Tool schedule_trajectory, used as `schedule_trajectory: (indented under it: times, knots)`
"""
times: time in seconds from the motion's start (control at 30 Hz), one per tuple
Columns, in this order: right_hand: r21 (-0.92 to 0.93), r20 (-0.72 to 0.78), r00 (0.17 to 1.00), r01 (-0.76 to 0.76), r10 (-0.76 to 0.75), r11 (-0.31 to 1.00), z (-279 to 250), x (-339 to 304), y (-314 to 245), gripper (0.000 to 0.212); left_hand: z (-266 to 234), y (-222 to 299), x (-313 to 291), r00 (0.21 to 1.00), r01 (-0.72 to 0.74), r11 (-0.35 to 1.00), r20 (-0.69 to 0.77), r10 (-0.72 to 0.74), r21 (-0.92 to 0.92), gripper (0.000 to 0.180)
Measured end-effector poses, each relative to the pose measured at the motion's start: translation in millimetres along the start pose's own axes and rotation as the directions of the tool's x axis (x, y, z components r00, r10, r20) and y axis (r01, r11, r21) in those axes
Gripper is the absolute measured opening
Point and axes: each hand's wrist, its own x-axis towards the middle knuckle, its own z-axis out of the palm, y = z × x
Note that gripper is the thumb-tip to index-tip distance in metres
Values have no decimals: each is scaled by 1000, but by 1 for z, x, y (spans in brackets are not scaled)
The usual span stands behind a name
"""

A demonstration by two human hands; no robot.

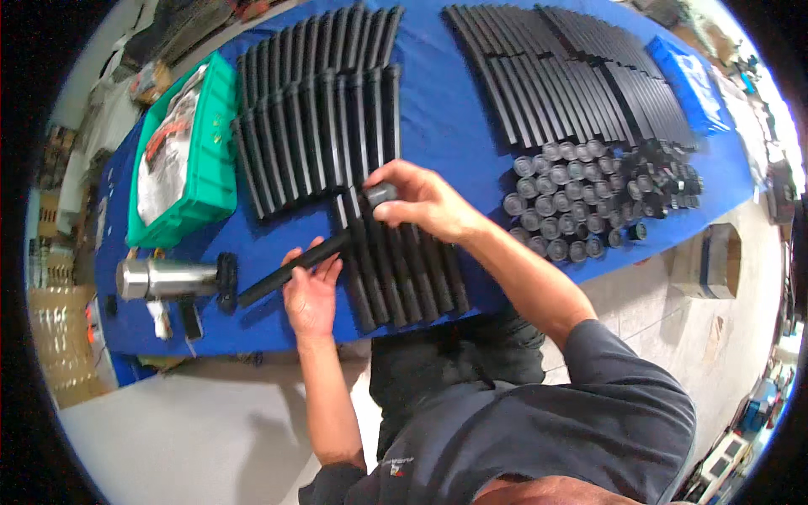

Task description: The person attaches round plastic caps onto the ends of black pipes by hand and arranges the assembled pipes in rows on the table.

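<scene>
My left hand (311, 295) is closed around a black tube (282, 271), which slants up to the right above the blue cloth. Between the thumb and fingers of my right hand (425, 202) is a short dark round cap (381, 195), close to the tube's upper end but apart from it. Beneath both hands, several black tubes (391, 278) lie side by side near the table's front edge. Further rows of capped black tubes (316, 126) fan out beyond them.
A green crate (223, 156) with bagged things stands at left, near a steel flask (172, 278) and a phone (191, 320). At right are many round caps (564, 189), rows of thinner black tubes (555, 93) and a blue tray (686, 84). A cardboard box (715, 265) sits beyond the table's right edge.
</scene>
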Motion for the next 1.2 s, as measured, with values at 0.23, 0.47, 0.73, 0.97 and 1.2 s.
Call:
schedule_trajectory:
  times: [0.23,0.47,0.73,0.97,1.2]
  knots:
    - [-186,-192,979,-103,67,977,1,-17,0,33,27,-25,29,991,-123,992,46,122,21,37]
    - [-296,-90,978,-207,189,933,11,-16,4,35,26,-30,22,994,-108,993,-29,110,57,34]
    - [-398,-108,989,-137,102,907,10,-18,11,35,31,-30,20,984,-174,974,2,176,147,28]
    - [-565,-87,996,-50,0,824,14,-19,13,36,35,-30,18,979,-183,960,-47,197,213,27]
    - [-618,-66,989,63,-132,783,19,-17,21,37,43,-31,17,974,-183,970,-107,201,158,27]
